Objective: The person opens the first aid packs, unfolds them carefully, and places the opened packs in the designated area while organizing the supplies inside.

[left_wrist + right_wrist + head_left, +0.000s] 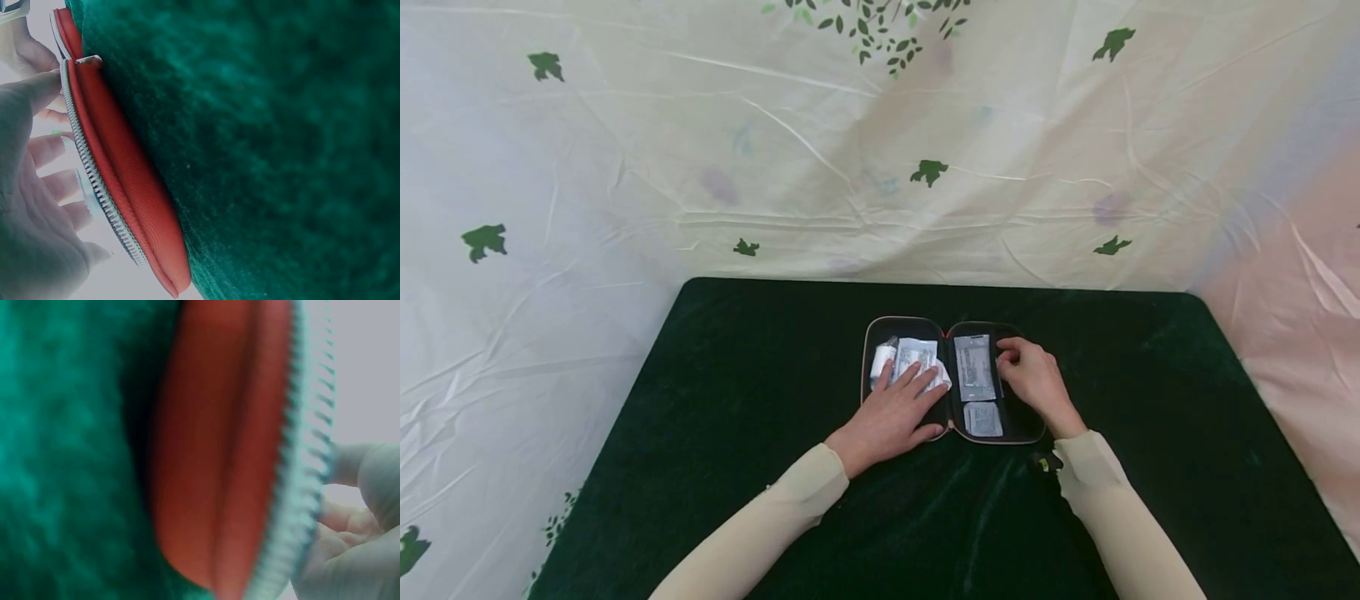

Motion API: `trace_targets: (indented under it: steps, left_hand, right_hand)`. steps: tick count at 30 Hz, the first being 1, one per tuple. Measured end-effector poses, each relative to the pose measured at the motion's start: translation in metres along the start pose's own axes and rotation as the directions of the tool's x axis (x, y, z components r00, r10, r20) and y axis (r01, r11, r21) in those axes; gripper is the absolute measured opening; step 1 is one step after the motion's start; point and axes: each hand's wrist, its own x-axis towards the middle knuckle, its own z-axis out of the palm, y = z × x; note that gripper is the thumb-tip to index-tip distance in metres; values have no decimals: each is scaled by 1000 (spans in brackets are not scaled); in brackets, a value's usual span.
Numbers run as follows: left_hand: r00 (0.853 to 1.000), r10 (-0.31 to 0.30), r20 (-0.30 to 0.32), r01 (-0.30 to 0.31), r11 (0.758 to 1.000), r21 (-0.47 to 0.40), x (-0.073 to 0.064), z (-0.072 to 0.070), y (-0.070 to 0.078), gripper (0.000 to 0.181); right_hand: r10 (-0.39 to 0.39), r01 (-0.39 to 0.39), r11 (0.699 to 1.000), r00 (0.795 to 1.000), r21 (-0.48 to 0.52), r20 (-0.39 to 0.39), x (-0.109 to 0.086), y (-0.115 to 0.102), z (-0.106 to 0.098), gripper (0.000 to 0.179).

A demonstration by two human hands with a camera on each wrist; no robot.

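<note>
A small zip case [1033,433], red outside with a dark lining, lies unfolded on the table. My left hand [891,417] rests with spread, nearly straight fingers over the left half, touching white packets [916,353] beside a white roll [883,357]. In the right half sit a long printed sachet [975,367] and a smaller square packet [982,419]. At the inner right side of that half is my right hand [1036,379], its fingers bent beside the long sachet; whether they pinch anything is hidden. Both wrist views show the case's red shell [134,169] and zip teeth.
Dark green velvety cloth [737,417] covers the table. A small dark item with a yellow mark [1043,463] lies by the right cuff. Pale hanging fabric [820,167] with green leaf shapes surrounds the table's back and sides.
</note>
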Motion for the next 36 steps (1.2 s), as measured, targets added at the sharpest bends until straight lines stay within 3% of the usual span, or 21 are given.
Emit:
trace_targets:
  steps: [8,16,26,32,36]
  left_hand:
    - [1000,2,-8,-2,1000,4,0,1,0,65]
    - [1000,1,-13,-1,1000,4,0,1,1,65]
    - [1000,7,-19,-7,1000,-30,-3,0,1,65]
    - [998,21,-60,-21,1000,0,-12,-7,-1,65]
    - [993,-2,-116,4,1000,20,-20,-11,-8,64]
  right_hand:
    - [54,-55,998,996,13,68,0,1,-3,42]
    - [31,-32,999,999,24,14,2,1,1,39]
    - [-48,46,997,998,-61,-37,-1,1,2,34]
    - [-82,78,996,994,-54,-77,-9,-3,4,36]
    - [-133,129,991,983,-38,-127,-16,-7,7,37]
